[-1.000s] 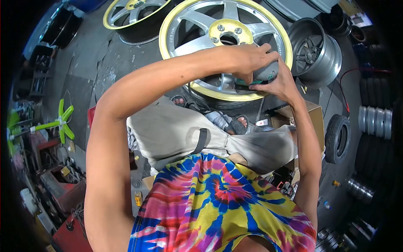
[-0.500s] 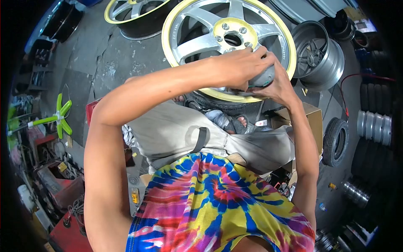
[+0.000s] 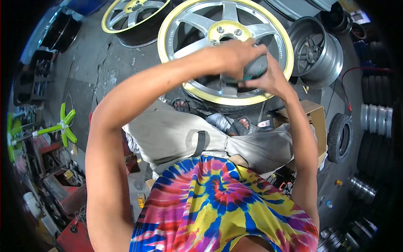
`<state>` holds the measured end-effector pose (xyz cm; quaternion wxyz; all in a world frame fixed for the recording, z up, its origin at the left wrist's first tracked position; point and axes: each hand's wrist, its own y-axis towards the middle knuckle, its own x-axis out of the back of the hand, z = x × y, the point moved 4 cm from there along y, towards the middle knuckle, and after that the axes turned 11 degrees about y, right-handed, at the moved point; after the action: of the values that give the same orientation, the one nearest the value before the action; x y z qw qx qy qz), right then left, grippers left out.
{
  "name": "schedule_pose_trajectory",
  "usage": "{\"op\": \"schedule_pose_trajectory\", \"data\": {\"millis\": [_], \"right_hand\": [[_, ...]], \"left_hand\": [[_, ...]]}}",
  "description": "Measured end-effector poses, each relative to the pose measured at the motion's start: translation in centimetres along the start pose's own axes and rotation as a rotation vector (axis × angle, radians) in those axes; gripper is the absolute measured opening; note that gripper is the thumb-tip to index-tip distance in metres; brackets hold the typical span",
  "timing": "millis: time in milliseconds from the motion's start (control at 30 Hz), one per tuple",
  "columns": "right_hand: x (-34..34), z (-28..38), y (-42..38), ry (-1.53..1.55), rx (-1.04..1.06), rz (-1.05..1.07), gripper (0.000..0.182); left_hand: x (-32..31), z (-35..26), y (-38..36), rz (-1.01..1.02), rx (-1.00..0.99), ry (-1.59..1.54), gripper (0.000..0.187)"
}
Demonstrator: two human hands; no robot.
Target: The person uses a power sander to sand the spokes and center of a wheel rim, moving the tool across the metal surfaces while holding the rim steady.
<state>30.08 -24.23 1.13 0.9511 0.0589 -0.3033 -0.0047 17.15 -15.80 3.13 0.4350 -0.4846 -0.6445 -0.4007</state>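
A large alloy wheel with silver spokes and masked-looking yellow rim and hub lies before me on a tyre. Over its lower right spokes I hold a rounded dark grey thing with a teal edge; its kind I cannot make out. My left hand is closed over it from the left, fingers curled across its top. From the right, my right hand grips it too, thumb beneath and fingers behind. Both hands are slightly blurred. They partly hide the hub and the grey thing.
Another yellow-rimmed wheel is at the upper left. To the right are a grey deep-dish wheel, a cardboard box and a small tyre. A green star-shaped stand and red toolboxes line the left.
Both hands and the grey thing have moved up and left across the wheel, away from its lower right rim. The view has shifted slightly.
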Motion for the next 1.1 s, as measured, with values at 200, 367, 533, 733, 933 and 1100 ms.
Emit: {"op": "schedule_pose_trajectory", "data": {"millis": [200,367,533,733,933,1100], "right_hand": [[0.3,-0.9,0.0,0.054,0.030,-0.032,0.102],[0.1,-2.2,3.2,0.079,0.049,-0.086,0.102],[-0.9,-0.5,0.5,0.010,0.132,-0.051,0.102],[0.1,-1.7,-0.6,0.025,0.204,-0.091,0.110],[2.0,-4.5,3.6,-0.055,0.115,-0.196,0.114],[1.6,-2.9,0.4,-0.023,0.033,-0.136,0.123]], "left_hand": [[0.7,-0.2,0.5,0.037,-0.022,0.028,0.094],[1.6,3.8,2.2,0.047,-0.050,0.113,0.096],[1.3,0.1,-1.3,0.027,0.030,0.063,0.093],[0.9,-0.7,-0.2,-0.008,0.002,0.085,0.090],[1.8,3.9,5.2,0.011,-0.110,0.186,0.099],[0.7,1.7,4.1,0.029,-0.149,0.132,0.099]]}}
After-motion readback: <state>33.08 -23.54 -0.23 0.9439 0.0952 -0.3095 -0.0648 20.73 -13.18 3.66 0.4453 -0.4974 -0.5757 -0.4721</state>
